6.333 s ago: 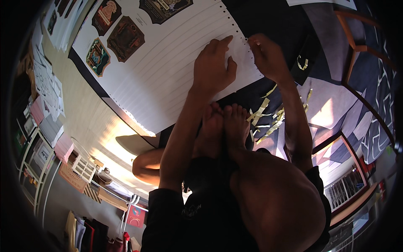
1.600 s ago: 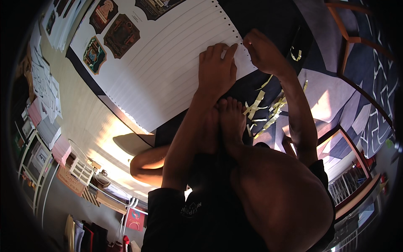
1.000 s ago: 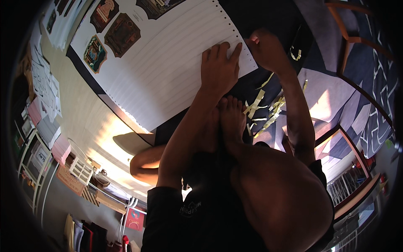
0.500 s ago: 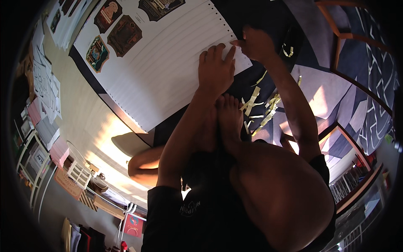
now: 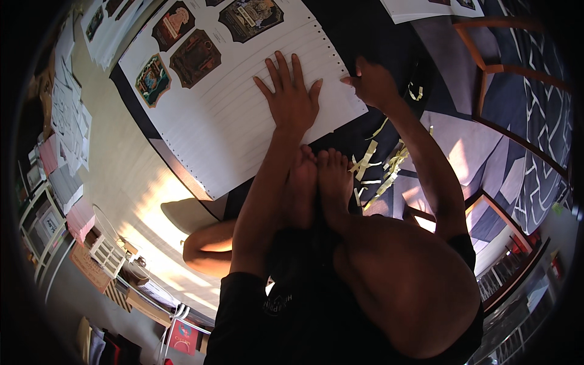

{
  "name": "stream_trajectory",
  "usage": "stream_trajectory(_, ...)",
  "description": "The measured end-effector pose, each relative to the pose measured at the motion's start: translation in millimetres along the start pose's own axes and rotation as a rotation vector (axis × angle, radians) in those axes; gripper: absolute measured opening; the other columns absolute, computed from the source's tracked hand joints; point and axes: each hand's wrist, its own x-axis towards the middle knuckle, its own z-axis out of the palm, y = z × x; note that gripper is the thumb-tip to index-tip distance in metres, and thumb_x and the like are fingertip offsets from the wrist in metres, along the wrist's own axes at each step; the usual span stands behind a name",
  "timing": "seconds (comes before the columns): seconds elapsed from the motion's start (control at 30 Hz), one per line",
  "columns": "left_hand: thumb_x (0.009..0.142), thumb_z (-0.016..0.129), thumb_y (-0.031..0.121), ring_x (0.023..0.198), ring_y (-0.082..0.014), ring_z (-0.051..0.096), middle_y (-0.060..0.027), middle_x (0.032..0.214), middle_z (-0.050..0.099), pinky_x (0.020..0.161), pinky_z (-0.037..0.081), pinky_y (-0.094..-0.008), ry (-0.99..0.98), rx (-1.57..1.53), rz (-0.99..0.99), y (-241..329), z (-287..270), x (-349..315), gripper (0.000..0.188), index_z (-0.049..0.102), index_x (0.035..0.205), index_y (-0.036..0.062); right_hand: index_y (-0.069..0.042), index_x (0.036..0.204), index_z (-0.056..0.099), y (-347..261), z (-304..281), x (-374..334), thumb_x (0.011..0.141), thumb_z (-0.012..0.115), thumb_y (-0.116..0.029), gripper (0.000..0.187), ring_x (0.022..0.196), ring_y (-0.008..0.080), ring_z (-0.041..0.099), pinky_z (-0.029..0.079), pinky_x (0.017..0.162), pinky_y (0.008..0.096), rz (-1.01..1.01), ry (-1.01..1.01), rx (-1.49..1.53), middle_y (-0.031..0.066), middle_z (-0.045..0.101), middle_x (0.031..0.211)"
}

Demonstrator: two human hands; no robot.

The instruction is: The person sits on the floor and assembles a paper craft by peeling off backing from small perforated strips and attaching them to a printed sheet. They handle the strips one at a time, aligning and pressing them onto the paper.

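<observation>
A large white sheet (image 5: 213, 128) lies on a dark mat (image 5: 340, 36), with several printed ornate plaque shapes (image 5: 196, 58) on its far left part and small dark marks along its edges. My left hand (image 5: 291, 106) presses flat on the sheet, fingers spread wide. At the sheet's right edge my right hand (image 5: 374, 86) is closed, its fingers curled, one digit pointing at the edge. What it holds, if anything, is hidden. Narrow yellowish paper strips (image 5: 365, 161) lie on the floor beside my bare foot (image 5: 334, 176).
Another printed sheet (image 5: 420, 9) lies at the far right. Brown wooden frames (image 5: 480, 91) stand to the right, near a dark patterned cloth (image 5: 541, 140). Paper stacks (image 5: 64, 109) and a white rack (image 5: 39, 225) line the left.
My left hand has shifted left across the sheet, and its fingers have spread. The right hand sits slightly lower in the picture. Another printed sheet has come into view at the far right.
</observation>
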Motion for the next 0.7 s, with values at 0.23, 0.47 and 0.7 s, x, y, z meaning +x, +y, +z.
stream_trajectory(0.23,0.102,0.045,0.055,0.152,-0.0484,0.019,-0.0285,0.163,0.024,0.115,0.008,-0.0740,-0.025,-0.063,-0.015,-7,2,0,0.076,0.036,0.156,0.0019,0.002,0.109,0.060,-31,-37,5,0.089,0.078,-0.033,0.044,0.080,0.0342,0.072,0.056,0.074,0.0416,0.025,0.021,0.329,0.0188,0.070,0.086)
stream_trajectory(0.47,0.098,0.052,0.052,0.151,-0.0467,0.024,-0.0271,0.162,0.030,0.117,0.008,-0.0721,-0.035,-0.105,-0.025,-6,-1,3,0.075,0.040,0.154,0.0035,0.003,0.135,0.053,-90,-5,43,0.092,0.070,-0.021,0.052,0.142,0.0406,0.045,0.039,0.114,0.0477,-0.695,0.582,0.503,0.0248,0.050,0.148)
stream_trajectory(0.7,0.099,0.049,0.053,0.151,-0.0480,0.022,-0.0282,0.162,0.028,0.116,0.007,-0.0732,-0.100,-0.073,-0.046,-4,-2,9,0.076,0.038,0.155,0.0025,0.004,0.148,0.036,-65,35,66,0.100,0.056,-0.022,0.058,0.151,0.0418,0.029,0.025,0.124,0.0490,-0.675,0.238,0.676,0.0239,0.036,0.159)
